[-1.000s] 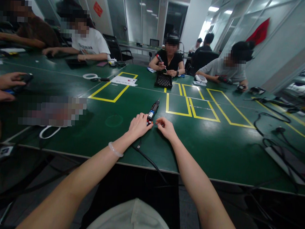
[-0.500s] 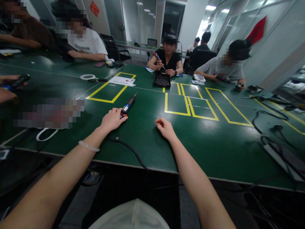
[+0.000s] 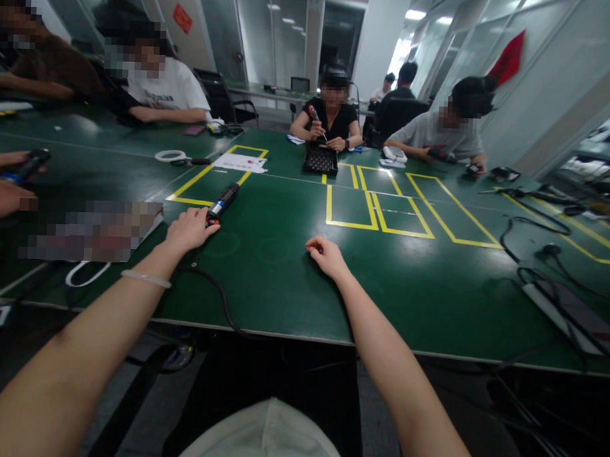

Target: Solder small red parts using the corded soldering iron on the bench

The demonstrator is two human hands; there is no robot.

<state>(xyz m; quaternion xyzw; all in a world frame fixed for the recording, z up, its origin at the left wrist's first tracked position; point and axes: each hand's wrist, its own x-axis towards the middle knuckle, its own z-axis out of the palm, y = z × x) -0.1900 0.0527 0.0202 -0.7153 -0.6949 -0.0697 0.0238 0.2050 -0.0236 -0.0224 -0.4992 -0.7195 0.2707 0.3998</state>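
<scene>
My left hand (image 3: pixel 191 230), with a pale bracelet on its wrist, has its fingers wrapped over the near end of an electric screwdriver (image 3: pixel 222 200). That tool is black with a blue band and lies slanted on the green table, pointing away from me. Its nearest part is hidden under my hand. A black cord (image 3: pixel 221 293) runs from near the hand over the table edge. On the table to the right, my right hand (image 3: pixel 328 253) rests with its fingers curled in; nothing shows in them.
Yellow tape outlines (image 3: pixel 352 225) mark the table (image 3: pixel 263 280). A white paper sheet (image 3: pixel 240 162) lies beyond the screwdriver. A co-worker opposite works over a black tray (image 3: pixel 321 161). Another person's hand (image 3: pixel 8 195) holds a dark tool at far left. Cables (image 3: pixel 517 252) trail at right.
My left hand has moved left, carrying the electric screwdriver with it. The cord has shifted left too. My right hand stays in nearly the same place.
</scene>
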